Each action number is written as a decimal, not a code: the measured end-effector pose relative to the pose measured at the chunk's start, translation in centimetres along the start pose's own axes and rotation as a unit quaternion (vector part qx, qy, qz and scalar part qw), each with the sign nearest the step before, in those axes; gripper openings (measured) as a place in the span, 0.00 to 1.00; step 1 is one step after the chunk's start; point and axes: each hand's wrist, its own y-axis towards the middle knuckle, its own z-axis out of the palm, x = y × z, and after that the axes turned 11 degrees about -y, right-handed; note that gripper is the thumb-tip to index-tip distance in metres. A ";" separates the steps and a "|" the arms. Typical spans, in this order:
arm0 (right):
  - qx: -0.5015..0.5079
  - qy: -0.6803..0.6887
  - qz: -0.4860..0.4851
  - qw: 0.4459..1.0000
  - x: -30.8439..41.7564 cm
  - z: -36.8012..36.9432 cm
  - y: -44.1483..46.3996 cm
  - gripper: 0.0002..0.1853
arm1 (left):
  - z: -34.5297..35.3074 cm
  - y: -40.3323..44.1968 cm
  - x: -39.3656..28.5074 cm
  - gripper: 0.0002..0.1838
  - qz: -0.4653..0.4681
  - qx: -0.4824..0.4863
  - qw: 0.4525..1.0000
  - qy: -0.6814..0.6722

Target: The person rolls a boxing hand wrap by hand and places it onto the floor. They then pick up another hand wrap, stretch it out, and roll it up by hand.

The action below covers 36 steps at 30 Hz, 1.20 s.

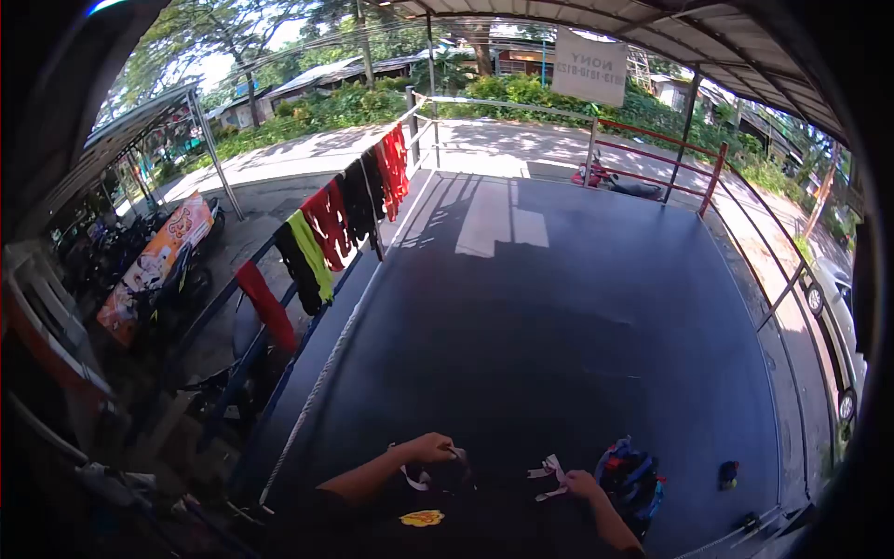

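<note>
Low in the view, my left hand point(431, 448) is closed around a pale pinkish strap point(416, 479), which curls down below the fingers. My right hand point(582, 484), also closed, grips another pale strap point(552, 470) whose loose ends stick out to the left. Whether the two straps are one piece cannot be made out against the dark clothing. Both hands are in front of my dark shirt, which bears a yellow and red print point(422, 518). Just right of my right hand lies a dark pile with blue and red parts point(630, 475).
The dark mat of a boxing ring point(521, 317) spreads ahead, with a white rope point(321, 382) along its left side. Red, black and yellow cloths point(326, 224) hang over the left ropes. A small dark item point(728, 475) lies at right. Red railings point(661, 158) stand at the far corner.
</note>
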 end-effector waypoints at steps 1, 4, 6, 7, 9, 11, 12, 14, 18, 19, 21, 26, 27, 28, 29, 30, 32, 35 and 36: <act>0.021 -0.006 -0.018 1.000 -2.9 0.4 0.4 0.12 | -0.6 -1.1 -1.4 0.23 -0.053 0.011 0.998 -0.042; 0.058 0.043 -0.033 0.997 -5.9 3.0 1.7 0.14 | 0.5 -1.2 -2.3 0.21 -0.088 0.033 0.981 -0.172; 0.122 0.296 0.123 0.939 0.3 0.4 1.0 0.26 | 3.0 1.1 -0.3 0.19 -0.063 0.046 0.976 -0.201; 0.103 0.325 0.091 0.936 3.5 1.3 1.3 0.27 | 4.2 1.8 -1.3 0.18 -0.062 0.074 0.967 -0.236; 0.025 0.306 -0.034 0.951 11.0 2.8 1.9 0.26 | 6.0 2.6 -5.8 0.19 -0.092 0.088 0.966 -0.223; -0.068 0.234 -0.193 0.951 13.8 5.5 4.4 0.22 | 7.8 3.4 -6.3 0.19 0.084 0.068 0.971 -0.214; -0.099 0.213 -0.260 0.937 13.2 8.2 7.0 0.21 | 8.5 5.0 -4.6 0.17 0.134 0.062 0.973 -0.179; -0.142 0.101 -0.200 0.964 17.2 2.7 4.7 0.12 | 6.4 4.0 -5.8 0.16 0.070 0.039 0.974 -0.211; -0.258 0.076 -0.215 0.939 23.5 -8.7 0.9 0.06 | 2.1 2.2 -3.3 0.15 0.085 0.092 0.948 -0.293; -0.213 0.146 -0.173 0.950 25.3 -11.7 -0.3 0.07 | 0.0 0.6 -5.4 0.17 0.014 0.147 0.959 -0.241; -0.206 0.228 -0.152 0.939 27.9 -15.4 -0.7 0.07 | -1.1 -0.1 -4.7 0.19 0.014 0.192 0.941 -0.279; -0.174 0.202 -0.165 0.950 36.2 -19.3 0.2 0.07 | -4.0 -2.4 -10.6 0.44 0.141 -0.005 0.945 -0.295; -0.146 0.241 -0.160 0.946 37.7 -19.0 0.7 0.07 | -4.2 -1.8 -10.6 0.44 0.242 -0.072 0.945 -0.206; -0.104 0.217 -0.161 0.957 38.4 -18.2 1.8 0.07 | -4.5 -1.5 -10.4 0.44 0.337 -0.137 0.924 -0.114; -0.100 0.215 -0.158 0.958 39.2 -18.1 2.5 0.07 | -5.0 -1.1 -9.6 0.31 0.324 -0.131 0.927 -0.137; -0.108 0.195 -0.190 0.956 40.0 -18.3 3.0 0.08 | -6.8 -1.4 -9.6 0.24 0.248 -0.053 0.947 -0.199; -0.105 0.090 -0.183 0.973 41.7 -21.4 2.4 0.11 | -11.9 -3.7 -11.7 0.13 0.117 -0.024 0.956 -0.268; -0.253 -0.043 -0.195 0.947 37.6 -26.0 4.1 0.13 | -19.8 -5.4 -9.1 0.12 0.054 -0.052 0.984 -0.163; -0.287 -0.063 -0.131 0.947 35.3 -29.8 3.3 0.13 | -23.4 -6.0 -5.9 0.10 0.043 -0.086 0.977 -0.191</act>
